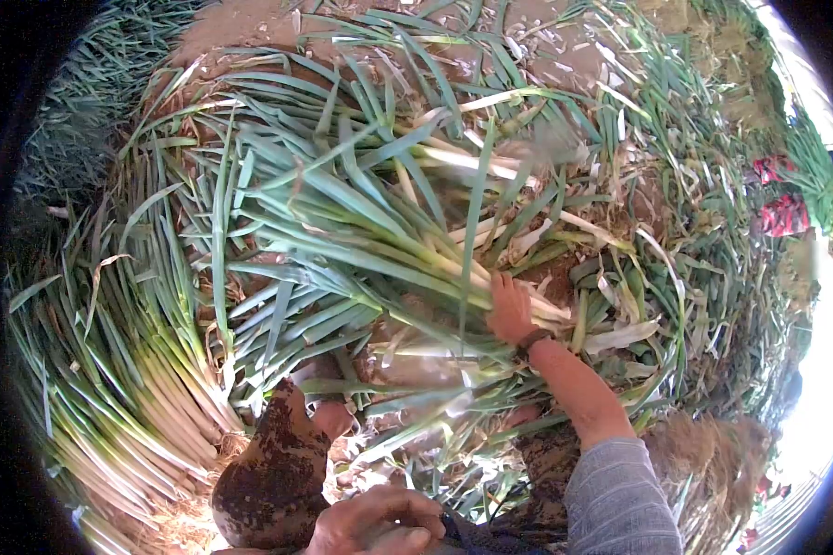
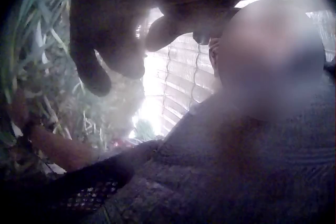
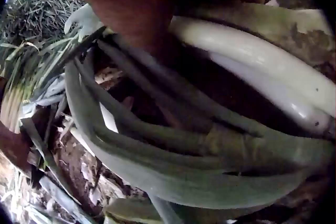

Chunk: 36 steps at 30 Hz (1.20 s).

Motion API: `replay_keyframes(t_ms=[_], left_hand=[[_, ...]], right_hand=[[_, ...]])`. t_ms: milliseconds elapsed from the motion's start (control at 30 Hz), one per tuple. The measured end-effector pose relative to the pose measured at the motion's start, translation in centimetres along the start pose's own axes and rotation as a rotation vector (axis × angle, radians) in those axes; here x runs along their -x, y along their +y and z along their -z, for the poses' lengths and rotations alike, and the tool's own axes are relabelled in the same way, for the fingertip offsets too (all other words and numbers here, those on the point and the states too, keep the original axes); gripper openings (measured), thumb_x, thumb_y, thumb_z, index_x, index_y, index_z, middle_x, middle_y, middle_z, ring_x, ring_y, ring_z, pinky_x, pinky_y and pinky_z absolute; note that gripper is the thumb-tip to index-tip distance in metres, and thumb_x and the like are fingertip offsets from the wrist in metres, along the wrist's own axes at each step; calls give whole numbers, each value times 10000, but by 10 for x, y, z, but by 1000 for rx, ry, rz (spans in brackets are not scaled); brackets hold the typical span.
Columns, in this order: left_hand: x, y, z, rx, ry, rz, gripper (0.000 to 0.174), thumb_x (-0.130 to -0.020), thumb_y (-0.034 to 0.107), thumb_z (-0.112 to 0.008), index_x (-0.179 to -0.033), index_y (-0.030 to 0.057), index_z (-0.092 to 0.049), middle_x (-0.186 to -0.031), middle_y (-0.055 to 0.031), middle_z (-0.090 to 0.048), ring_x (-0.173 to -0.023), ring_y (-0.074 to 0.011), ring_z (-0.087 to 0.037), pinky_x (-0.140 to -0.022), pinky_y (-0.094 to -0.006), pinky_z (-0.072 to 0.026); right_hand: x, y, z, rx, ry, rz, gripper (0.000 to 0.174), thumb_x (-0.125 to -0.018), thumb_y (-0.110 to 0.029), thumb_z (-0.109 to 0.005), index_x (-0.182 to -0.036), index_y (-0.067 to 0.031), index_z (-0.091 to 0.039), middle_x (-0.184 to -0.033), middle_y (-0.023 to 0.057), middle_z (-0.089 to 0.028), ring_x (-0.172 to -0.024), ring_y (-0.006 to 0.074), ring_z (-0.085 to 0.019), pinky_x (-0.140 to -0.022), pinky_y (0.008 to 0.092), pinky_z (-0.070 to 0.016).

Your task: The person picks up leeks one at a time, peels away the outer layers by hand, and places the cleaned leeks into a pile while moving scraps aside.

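My right hand (image 1: 511, 310) grips green onions (image 1: 453, 264) near their white ends, in the middle of the head view. Their long green leaves fan out toward the upper left over other stalks. In the right wrist view, pale stalks (image 3: 252, 50) run out from beneath the hand (image 3: 139, 16), above a broad bent leaf (image 3: 173, 176). Close to the body, my left hand (image 1: 375, 520) hangs with loosely bent fingers and nothing in it. The left wrist view shows that hand (image 2: 113, 29) dark against the light, fingers pointing down.
Rows of green onions with rooted white ends (image 1: 171, 398) lie at the left. Loose leaves and peelings (image 1: 625, 338) litter the soil around the right hand. A mud-stained boot (image 1: 282, 472) stands near the body. Red-and-black bundles (image 1: 782, 215) lie at the far right.
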State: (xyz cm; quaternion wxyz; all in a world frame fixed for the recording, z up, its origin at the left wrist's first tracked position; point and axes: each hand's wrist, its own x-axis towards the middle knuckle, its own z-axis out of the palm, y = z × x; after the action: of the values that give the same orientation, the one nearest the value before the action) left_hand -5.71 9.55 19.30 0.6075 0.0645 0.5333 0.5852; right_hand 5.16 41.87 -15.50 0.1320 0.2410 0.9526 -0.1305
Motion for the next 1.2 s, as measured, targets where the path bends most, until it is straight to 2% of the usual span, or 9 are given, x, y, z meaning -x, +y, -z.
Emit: replay_keyframes(t_ms=[100, 267, 367, 500, 667, 867, 900, 1033, 1200], left_hand=[[7, -11, -5, -12, -15, -14, 233, -900, 45, -602, -1115, -41, -571, -941, -87, -618, -826, -141, -594, -724, -263, -478], [14, -14, -7, -180, -30, -14, 317, -896, 145, -650, -1155, -22, -574, -979, -105, -647, -869, -179, -618, -775, -297, -503], [10, -25, -14, -304, -157, -96, 288, -913, 160, -639, -1134, -19, -596, -993, -87, -647, -916, -152, -615, -819, -303, -504], [8, -40, -28, -250, -198, -319, 259, -921, 173, -636, -1095, -15, -599, -930, -51, -619, -841, -102, -580, -737, -258, -484], [7, -58, -41, -200, -223, -234, 225, -948, 185, -579, -1074, -1, -600, -832, -10, -622, -741, -66, -568, -634, -215, -473], [-7, -91, -63, -183, -388, -179, 233, -964, 247, -557, -973, 18, -603, -833, -31, -639, -692, -84, -577, -585, -227, -488], [-13, -98, -67, -126, -369, -228, 254, -965, 272, -557, -950, 22, -601, -827, -36, -639, -687, -89, -578, -586, -233, -490], [-17, -91, -90, 43, -414, -59, 446, -910, 421, -618, -1081, 14, -556, -951, -75, -636, -789, -140, -629, -669, -303, -534], [-36, -75, -115, 243, -658, -261, 1012, -704, 691, -686, -1379, 15, -350, -1345, -243, -436, -1186, -333, -495, -955, -481, -459]], right_hand=[[-1, 6, -5, 47, 153, 24, 498, -668, -96, -671, -1119, -2, -481, -977, 175, -560, -934, 389, -563, -791, 478, -463], [-26, -6, 47, 25, -274, -53, 436, -645, -67, -663, -1060, -20, -537, -858, 187, -623, -800, 364, -629, -687, 505, -493], [-11, -36, 175, 103, 124, 227, 288, -633, -61, -662, -904, -28, -570, -769, 166, -617, -706, 306, -624, -618, 409, -515], [5, -62, 337, 371, 220, 337, 152, -726, -28, -655, -722, -47, -504, -682, 77, -507, -584, 191, -483, -523, 369, -431], [91, -50, 352, 354, -34, -1, 208, -698, -52, -618, -894, 11, -587, -769, 195, -626, -774, 388, -622, -716, 455, -506], [192, -51, 346, 546, -181, -96, 278, -642, -119, -673, -878, 13, -610, -809, 220, -647, -795, 403, -641, -701, 478, -510], [210, -60, 351, 587, -139, -81, 208, -661, -100, -624, -845, -5, -611, -795, 188, -640, -772, 332, -658, -665, 412, -530], [264, -93, 389, 681, -32, -20, 209, -644, -52, -599, -848, -8, -603, -775, 173, -642, -764, 344, -648, -641, 415, -521], [315, -130, 429, 814, 253, 40, 192, -675, -51, -606, -859, -17, -564, -776, 150, -637, -738, 292, -636, -573, 424, -487]])
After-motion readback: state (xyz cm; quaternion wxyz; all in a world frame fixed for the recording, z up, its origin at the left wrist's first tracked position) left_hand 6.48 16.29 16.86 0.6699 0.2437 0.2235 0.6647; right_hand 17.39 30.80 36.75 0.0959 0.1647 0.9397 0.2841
